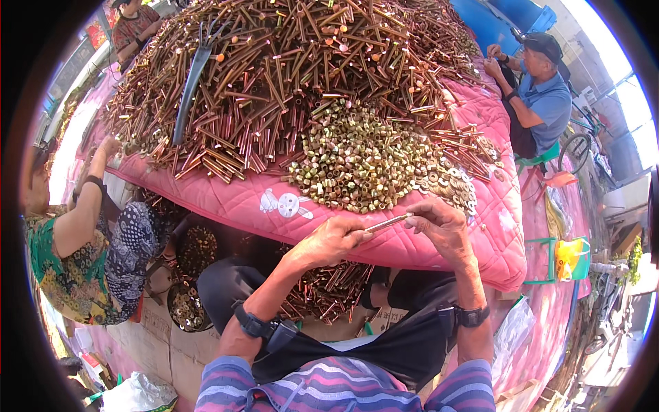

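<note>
A slim metal bolt (386,224) lies nearly level between my two hands, over the near edge of a pink quilted cover. My left hand (328,242) is closed around its left end. At the other end the fingertips of my right hand (440,225) pinch together; a small pale piece shows there, too small to name. Just beyond my hands lies a heap of yellowish nuts (357,161), with flat washers (449,184) at its right side. Behind them rises a large pile of long coppery bolts (274,75).
A rake-like tool with a dark handle (191,96) rests on the pile. More bolts (326,292) lie below the table edge, between my legs. A bowl of washers (187,305) stands at left. Other people sit at left, far left and right (542,96). A green stool (549,259) carries a yellow bag.
</note>
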A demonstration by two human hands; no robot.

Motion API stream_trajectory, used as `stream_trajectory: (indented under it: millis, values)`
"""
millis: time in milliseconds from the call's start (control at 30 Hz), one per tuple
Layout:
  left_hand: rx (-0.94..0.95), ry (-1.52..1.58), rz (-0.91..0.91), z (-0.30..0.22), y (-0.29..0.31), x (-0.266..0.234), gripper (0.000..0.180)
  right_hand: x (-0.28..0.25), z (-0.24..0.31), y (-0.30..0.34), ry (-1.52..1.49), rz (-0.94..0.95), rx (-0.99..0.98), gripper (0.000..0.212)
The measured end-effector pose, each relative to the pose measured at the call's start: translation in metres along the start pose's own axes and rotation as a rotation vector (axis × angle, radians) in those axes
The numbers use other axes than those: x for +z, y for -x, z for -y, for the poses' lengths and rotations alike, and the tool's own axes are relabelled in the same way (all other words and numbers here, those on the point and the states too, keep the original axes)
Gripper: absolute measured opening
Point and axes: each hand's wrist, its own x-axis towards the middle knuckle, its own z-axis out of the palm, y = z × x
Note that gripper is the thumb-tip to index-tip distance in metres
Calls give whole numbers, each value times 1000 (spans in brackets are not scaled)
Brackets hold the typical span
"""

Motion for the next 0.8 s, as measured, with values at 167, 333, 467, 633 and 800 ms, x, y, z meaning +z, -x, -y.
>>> stream_trajectory:
  millis: [167,333,467,633,800]
  values:
    - [-99,96,86,-10,2,-5,31,-3,3,2,49,-6,-65,16]
    - [-260,106,148,-9,4,-8,31,-3,15,5,62,59,46,14]
    - [-263,98,151,-13,6,-9,32,-4,10,10,106,62,50,17]
    - [-255,154,232,-10,4,-13,32,-2,15,11,124,33,10,15]
    - [-232,142,237,-13,5,-14,32,1,16,14,83,14,100,14]
